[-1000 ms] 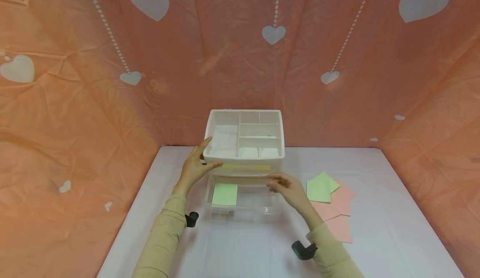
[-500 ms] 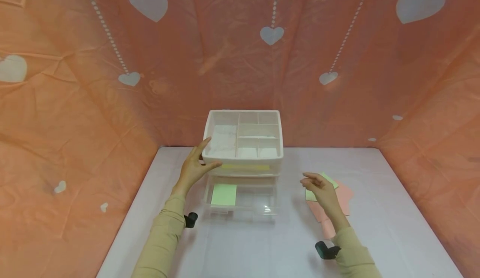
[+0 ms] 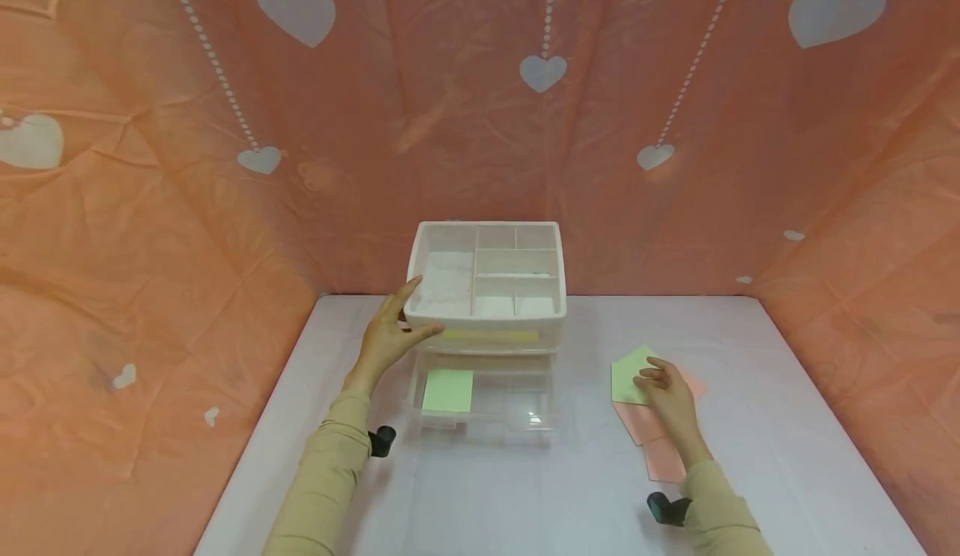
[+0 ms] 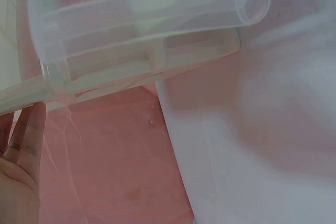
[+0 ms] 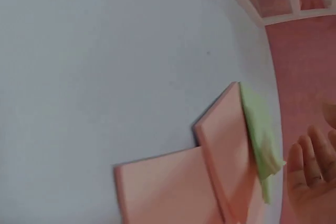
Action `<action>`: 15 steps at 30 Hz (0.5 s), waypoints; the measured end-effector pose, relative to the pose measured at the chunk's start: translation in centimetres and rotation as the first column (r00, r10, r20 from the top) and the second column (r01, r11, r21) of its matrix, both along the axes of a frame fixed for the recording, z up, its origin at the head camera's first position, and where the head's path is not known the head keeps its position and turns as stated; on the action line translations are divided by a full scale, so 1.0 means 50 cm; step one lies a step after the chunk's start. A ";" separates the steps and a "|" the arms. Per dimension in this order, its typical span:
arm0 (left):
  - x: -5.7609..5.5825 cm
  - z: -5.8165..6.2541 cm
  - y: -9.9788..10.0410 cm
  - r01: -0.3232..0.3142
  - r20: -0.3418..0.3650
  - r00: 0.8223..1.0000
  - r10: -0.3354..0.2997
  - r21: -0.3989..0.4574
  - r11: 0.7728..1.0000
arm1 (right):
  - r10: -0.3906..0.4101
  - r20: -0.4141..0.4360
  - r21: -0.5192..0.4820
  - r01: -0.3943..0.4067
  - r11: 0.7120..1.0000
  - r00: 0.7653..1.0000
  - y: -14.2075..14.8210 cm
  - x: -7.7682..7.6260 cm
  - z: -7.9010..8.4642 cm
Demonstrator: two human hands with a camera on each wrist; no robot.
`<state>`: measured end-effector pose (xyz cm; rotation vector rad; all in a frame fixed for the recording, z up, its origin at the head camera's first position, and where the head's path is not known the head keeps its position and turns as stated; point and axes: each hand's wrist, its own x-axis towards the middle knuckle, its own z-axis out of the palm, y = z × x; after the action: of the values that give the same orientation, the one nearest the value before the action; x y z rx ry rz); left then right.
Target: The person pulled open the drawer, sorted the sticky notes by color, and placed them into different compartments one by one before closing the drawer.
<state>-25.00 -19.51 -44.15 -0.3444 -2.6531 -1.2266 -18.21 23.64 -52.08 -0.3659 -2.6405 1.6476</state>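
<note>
A white and clear plastic drawer organizer (image 3: pixel 517 319) stands at the back of the table. My left hand (image 3: pixel 384 344) holds its front left corner, thumb along the front and fingers against the side. The lower clear drawer (image 3: pixel 517 402) is pulled out, with a green sticky note pad (image 3: pixel 448 391) at its left. To the right, my right hand (image 3: pixel 670 399) is over green sticky notes (image 3: pixel 628 377), its fingers loosely bent. In the right wrist view its fingers appear apart from the green notes (image 5: pixel 257 124). Pink sticky note pads (image 3: pixel 637 423) lie partly under the green ones.
The organizer's top tray (image 3: pixel 446 277) is split into several compartments. Something yellow (image 3: pixel 487 336) shows through the upper drawer's front. An orange cloth with hearts (image 3: pixel 480 139) hangs behind and at both sides of the white table (image 3: pixel 480 498).
My right hand has moved from the drawer's right side out to the right and down over the sticky notes. The left hand stays on the organizer's corner.
</note>
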 end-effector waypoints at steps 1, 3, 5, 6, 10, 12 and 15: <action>0.000 0.000 0.000 0.000 0.002 1.000 0.000 0.000 1.000 | -0.003 0.004 0.004 0.003 1.000 1.000 0.003 0.000 -0.006; 0.000 -0.001 0.000 0.001 0.007 1.000 -0.001 -0.002 1.000 | -0.011 0.012 0.015 0.011 1.000 1.000 0.009 0.001 -0.018; 0.000 -0.001 0.000 0.002 0.007 1.000 -0.002 -0.004 1.000 | -0.019 0.015 0.027 0.019 0.999 1.000 0.016 0.001 -0.030; 0.001 -0.001 0.001 0.002 0.008 1.000 -0.002 -0.004 1.000 | -0.026 0.016 0.035 0.025 0.999 1.000 0.019 0.001 -0.035; 0.001 0.000 0.001 0.002 0.014 1.000 -0.002 -0.007 1.000 | -0.039 0.042 0.060 0.036 0.998 0.998 0.029 0.004 -0.053; 0.002 0.001 0.001 0.002 0.017 1.000 -0.002 -0.005 1.000 | -0.037 0.065 0.059 0.033 0.998 0.997 0.032 0.006 -0.060; 0.001 0.002 0.000 0.003 0.016 1.000 -0.003 -0.005 1.000 | -0.030 0.075 0.063 0.025 0.998 0.997 0.032 0.008 -0.069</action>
<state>-24.96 -19.52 -44.07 -0.3406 -2.6709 -1.2290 -17.82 25.25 -55.53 -0.4697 -2.7203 1.5708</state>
